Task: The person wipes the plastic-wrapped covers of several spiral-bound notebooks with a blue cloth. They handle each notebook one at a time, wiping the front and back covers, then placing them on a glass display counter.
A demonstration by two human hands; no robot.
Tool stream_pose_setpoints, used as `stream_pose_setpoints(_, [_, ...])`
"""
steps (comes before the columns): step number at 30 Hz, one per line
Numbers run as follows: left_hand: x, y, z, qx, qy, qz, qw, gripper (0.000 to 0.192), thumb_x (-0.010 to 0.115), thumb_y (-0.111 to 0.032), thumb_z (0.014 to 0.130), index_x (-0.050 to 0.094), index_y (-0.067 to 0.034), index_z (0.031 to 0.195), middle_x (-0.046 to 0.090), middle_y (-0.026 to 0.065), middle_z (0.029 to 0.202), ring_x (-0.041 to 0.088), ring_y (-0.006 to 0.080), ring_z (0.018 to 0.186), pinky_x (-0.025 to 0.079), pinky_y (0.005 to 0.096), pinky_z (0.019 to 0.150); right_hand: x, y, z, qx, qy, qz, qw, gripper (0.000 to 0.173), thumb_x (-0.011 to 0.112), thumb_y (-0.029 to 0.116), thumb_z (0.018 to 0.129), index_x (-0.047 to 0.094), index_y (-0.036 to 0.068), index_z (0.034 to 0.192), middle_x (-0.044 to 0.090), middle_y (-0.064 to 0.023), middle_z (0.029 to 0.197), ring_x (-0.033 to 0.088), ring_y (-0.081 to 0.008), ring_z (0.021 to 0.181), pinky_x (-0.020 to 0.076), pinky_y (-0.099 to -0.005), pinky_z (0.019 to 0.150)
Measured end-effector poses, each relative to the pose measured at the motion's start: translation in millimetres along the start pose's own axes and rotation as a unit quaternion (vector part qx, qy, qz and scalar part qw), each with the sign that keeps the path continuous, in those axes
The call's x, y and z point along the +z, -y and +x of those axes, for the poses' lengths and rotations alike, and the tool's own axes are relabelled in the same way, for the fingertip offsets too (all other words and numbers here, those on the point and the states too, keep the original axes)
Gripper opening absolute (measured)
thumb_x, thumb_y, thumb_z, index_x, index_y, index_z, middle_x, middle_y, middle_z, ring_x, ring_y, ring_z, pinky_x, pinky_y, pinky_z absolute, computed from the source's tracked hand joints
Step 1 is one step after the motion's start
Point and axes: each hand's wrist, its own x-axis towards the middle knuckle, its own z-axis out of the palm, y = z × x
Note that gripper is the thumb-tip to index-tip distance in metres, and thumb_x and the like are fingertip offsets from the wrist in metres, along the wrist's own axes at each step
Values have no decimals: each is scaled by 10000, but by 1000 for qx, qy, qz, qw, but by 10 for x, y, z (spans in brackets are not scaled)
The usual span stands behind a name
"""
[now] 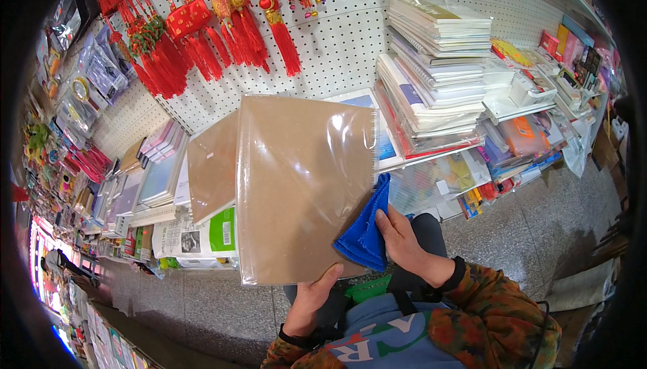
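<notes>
A large spiral-bound pad with a brown cardboard face (298, 182), wrapped in clear plastic, is held up before me. My left hand (316, 290) grips its bottom edge, the thumb lying on the brown face. In my right hand (404, 240) is a folded blue cloth (365, 232), pinched at the pad's lower right edge beside the wire binding. The cloth covers that corner of the pad. Behind the pad's left side lies another brown cardboard-faced pad (212, 167), partly hidden.
A tall stack of notebooks (434, 81) stands on the shelf at right. Red tasselled ornaments (189, 20) hang from the white pegboard (343, 40). More notebooks (162, 182) fill the left shelf, above a white and green package (197, 237). Speckled floor tiles (222, 308) extend below.
</notes>
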Motion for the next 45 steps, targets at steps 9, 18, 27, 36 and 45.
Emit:
stream_pose_setpoints(9, [49,-22,73,0,8,51,999,266,699,44,896,667,9,1158,682,60,1084,638,164,974,527,306,834,167,-165,-192,11,-3,-34,999,376,465,290,1094,495,26,1360,605,-20,991,530,-88,908,469,-284,836])
stream_pose_setpoints(18, [223,-199,160,97,82,263,956,329,692,-157,948,653,-9,1239,667,125,1251,625,227,1118,482,359,980,196,-115,-126,31,-36,76,996,375,455,300,1098,519,18,1338,591,19,953,503,-54,859,458,-240,815])
stream_pose_setpoints(27, [84,-154,258,-73,155,-76,982,477,726,-199,932,566,-18,1343,601,99,1293,579,199,1181,459,336,984,43,179,-34,173,59,316,931,418,546,290,1047,534,71,1402,658,-4,1213,658,-97,1009,547,-288,929])
stream_pose_setpoints(36, [-11,176,451,-203,45,-378,902,653,791,-315,872,513,-44,1397,590,119,1373,571,289,1263,462,450,1061,-24,-329,-142,320,245,612,681,577,392,279,1084,221,38,1580,373,-173,1569,464,-264,1380,412,-411,1143])
stream_pose_setpoints(45, [-30,-37,317,-201,-21,-307,930,584,827,-169,835,547,-67,1337,662,80,1208,644,261,1127,547,452,950,-259,-510,-460,391,211,362,819,526,411,303,1083,337,24,1522,515,-181,1435,564,-294,1265,489,-425,1058])
